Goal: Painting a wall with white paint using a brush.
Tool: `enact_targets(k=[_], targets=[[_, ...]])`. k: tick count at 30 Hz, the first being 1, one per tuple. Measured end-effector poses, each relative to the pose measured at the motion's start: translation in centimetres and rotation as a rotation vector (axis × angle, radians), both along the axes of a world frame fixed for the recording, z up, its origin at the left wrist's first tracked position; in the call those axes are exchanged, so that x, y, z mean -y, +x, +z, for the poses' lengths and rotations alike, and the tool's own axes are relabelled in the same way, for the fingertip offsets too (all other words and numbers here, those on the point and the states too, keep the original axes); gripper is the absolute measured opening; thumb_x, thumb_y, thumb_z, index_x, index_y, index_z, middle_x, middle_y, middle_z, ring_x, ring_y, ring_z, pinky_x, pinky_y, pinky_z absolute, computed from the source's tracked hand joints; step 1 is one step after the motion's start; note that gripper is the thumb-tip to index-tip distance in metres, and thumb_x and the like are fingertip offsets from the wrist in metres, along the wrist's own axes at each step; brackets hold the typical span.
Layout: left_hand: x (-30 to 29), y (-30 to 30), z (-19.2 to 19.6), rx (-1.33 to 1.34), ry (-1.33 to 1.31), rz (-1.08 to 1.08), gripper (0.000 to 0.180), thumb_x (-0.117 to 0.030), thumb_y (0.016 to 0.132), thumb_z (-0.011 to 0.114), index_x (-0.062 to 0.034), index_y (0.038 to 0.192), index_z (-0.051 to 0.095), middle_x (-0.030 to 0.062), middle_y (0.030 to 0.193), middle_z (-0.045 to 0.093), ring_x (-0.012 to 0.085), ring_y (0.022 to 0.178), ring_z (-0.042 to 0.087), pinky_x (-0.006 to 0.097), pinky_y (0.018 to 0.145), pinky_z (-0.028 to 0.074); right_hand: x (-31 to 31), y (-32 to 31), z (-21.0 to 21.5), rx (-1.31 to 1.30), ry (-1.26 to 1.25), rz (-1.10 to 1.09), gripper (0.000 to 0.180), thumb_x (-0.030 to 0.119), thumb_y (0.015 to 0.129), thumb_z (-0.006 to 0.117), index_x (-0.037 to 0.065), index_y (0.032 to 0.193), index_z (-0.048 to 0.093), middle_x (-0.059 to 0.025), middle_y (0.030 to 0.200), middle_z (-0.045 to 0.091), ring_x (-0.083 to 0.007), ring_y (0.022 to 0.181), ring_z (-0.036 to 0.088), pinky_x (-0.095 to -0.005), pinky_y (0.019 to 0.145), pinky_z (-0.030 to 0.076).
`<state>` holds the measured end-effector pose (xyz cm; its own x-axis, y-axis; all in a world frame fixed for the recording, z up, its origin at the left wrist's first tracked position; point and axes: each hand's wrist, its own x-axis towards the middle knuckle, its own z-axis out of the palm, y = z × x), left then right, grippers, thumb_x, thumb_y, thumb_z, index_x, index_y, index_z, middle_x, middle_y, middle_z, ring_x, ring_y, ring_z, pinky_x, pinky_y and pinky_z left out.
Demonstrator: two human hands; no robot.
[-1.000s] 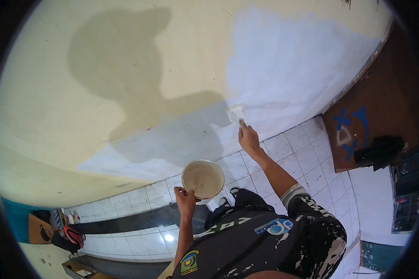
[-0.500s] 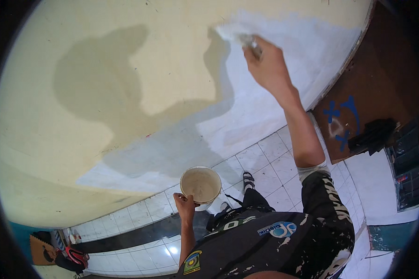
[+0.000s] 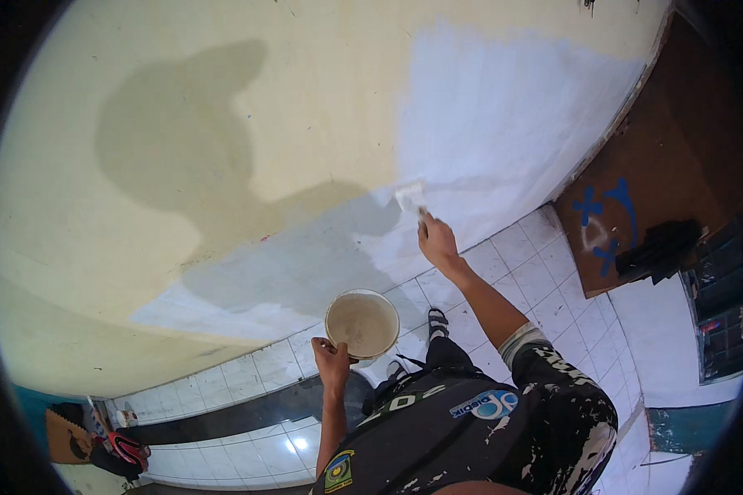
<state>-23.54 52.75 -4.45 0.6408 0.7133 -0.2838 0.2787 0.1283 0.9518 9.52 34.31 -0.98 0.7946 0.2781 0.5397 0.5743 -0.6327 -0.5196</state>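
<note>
My right hand is closed round the handle of a paintbrush, its pale bristles against the wall. The brush sits at the border between cream wall and a fresh white painted patch. Low in front of me, my left hand grips the rim of a round paint bucket. Its inside looks greyish beige and smeared; how much paint it holds I cannot tell. My head and arm cast a dark shadow over the cream wall and the lower white band.
White tiles cover the floor, with a dark strip across them. My sandalled foot stands close to the wall. On the right is a brown panel with blue marks and a dark cloth. A red and black bag lies far left.
My right hand has swept the brush down the wall from the top of the white patch, leaving its left edge whiter and straighter. The bucket has shifted slightly right and up.
</note>
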Motion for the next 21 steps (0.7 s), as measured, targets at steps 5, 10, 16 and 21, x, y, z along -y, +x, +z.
enact_targets(k=[5, 10, 16, 21], targets=[[-0.3, -0.6, 1.6, -0.066, 0.049, -0.076, 0.029, -0.003, 0.084, 0.063, 0.0003, 0.100, 0.039, 0.0111, 0.080, 0.054, 0.0168, 0.058, 0.060, 0.034, 0.046, 0.057, 1.2, 1.9, 1.1, -0.384, -0.211, 0.003, 0.025, 0.015, 0.091, 0.059, 0.004, 0.113, 0.065, -0.0270, 0.094, 0.070, -0.0461, 0.090, 0.067, -0.0550, 0.084, 0.053], [-0.4, -1.6, 1.2, -0.107, 0.120, -0.067, 0.028, -0.003, 0.084, 0.061, 0.0011, 0.101, 0.039, 0.0132, 0.082, 0.055, 0.0195, 0.059, 0.063, 0.035, 0.046, 0.058, -0.3, 1.4, 21.7, -0.253, -0.046, 0.051, 0.018, 0.010, 0.088, 0.060, 0.002, 0.100, 0.069, -0.0273, 0.096, 0.069, -0.0458, 0.095, 0.065, -0.0523, 0.083, 0.052], [-0.3, -1.8, 1.2, -0.113, 0.207, -0.040, 0.027, -0.003, 0.084, 0.062, 0.0013, 0.101, 0.040, 0.0121, 0.081, 0.054, 0.0188, 0.062, 0.063, 0.035, 0.046, 0.057, -0.1, -1.3, 35.6, 0.000, 0.164, 0.103, 0.021, 0.010, 0.092, 0.062, -0.002, 0.109, 0.067, -0.0264, 0.085, 0.068, -0.0439, 0.081, 0.066, -0.0459, 0.071, 0.053], [-1.0, -1.4, -0.8, -0.080, 0.087, -0.050, 0.028, -0.003, 0.084, 0.062, 0.0000, 0.099, 0.039, 0.0103, 0.079, 0.052, 0.0164, 0.057, 0.059, 0.034, 0.045, 0.055, -2.4, 0.8, 31.8, 0.430, 0.387, 0.125, 0.030, 0.006, 0.092, 0.062, 0.000, 0.122, 0.063, -0.0251, 0.083, 0.065, -0.0421, 0.073, 0.065, -0.0462, 0.065, 0.052]])
